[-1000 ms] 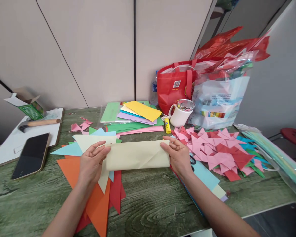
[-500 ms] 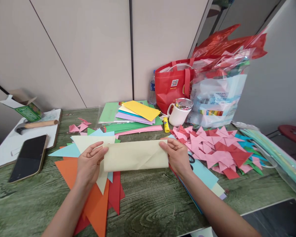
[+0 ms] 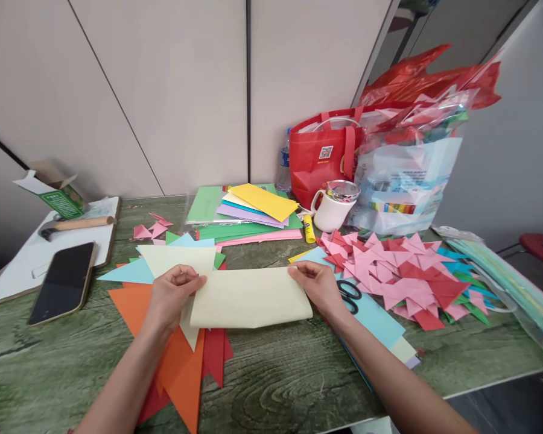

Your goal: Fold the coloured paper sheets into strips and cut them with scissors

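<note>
A folded cream sheet of paper (image 3: 248,296) lies flat on the green wood-grain table (image 3: 271,380) in front of me. My left hand (image 3: 174,296) pinches its left end, fingers curled over the edge. My right hand (image 3: 317,286) grips its upper right corner between thumb and fingers. Under the left hand lies a fan of cut paper triangles in orange (image 3: 131,304), red, light blue and cream. Black-handled scissors (image 3: 349,294) rest just right of my right hand on a light blue sheet (image 3: 380,322).
A heap of pink and red folded triangles (image 3: 398,274) fills the right side. Behind are a stack of coloured sheets (image 3: 248,214), a glue stick (image 3: 308,229), a white mug (image 3: 332,208), a red bag (image 3: 326,154) and plastic bags. At left lie a phone (image 3: 63,282), a hammer (image 3: 75,225) and a clipboard.
The cream sheet has come down from slightly raised to lying flat on the table, and both hands have moved lower with it. The scissors now show beside my right hand.
</note>
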Tool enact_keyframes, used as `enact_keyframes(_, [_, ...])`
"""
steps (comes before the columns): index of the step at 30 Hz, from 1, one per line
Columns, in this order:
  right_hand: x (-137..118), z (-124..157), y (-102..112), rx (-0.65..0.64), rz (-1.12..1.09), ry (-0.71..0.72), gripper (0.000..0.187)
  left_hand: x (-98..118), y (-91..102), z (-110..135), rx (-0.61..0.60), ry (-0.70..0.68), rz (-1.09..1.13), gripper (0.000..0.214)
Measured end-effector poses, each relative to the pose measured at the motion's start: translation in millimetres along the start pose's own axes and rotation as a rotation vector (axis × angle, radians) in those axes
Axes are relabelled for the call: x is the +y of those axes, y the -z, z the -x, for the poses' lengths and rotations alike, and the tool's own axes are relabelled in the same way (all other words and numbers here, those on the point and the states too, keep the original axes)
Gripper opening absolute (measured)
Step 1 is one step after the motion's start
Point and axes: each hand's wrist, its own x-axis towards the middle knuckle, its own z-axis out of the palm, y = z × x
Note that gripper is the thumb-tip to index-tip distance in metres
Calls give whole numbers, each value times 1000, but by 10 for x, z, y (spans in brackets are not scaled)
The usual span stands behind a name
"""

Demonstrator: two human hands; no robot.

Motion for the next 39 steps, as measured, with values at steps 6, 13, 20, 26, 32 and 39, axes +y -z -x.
enact_keyframes(6, [-9, 30, -15, -3, 315, 28, 10, -141, 68, -79, -102, -163, -305, 10])
enact_keyframes(13, [-71, 86, -83, -56, 800, 63, 10, -256, 57, -77, -64, -249, -513, 9])
enact_keyframes(20, [-186, 137, -113, -105, 1011, 107, 15, -301, 26, -21, -68, -434, -753, 20])
enact_keyframes(26, [-223, 77, -133, -359, 1096, 295, 29, -241, -21, 50, -179, -560, -974, 18])
enact_keyframes(32, [-348, -4, -180, -529, 1196, 334, 21, -136, -134, 109, -420, -628, -1203, 26])
enact_keyframes(39, [-473, -4, -333, -656, 1368, 317, 27, 0, -201, 152, -631, -741, -1493, 23])
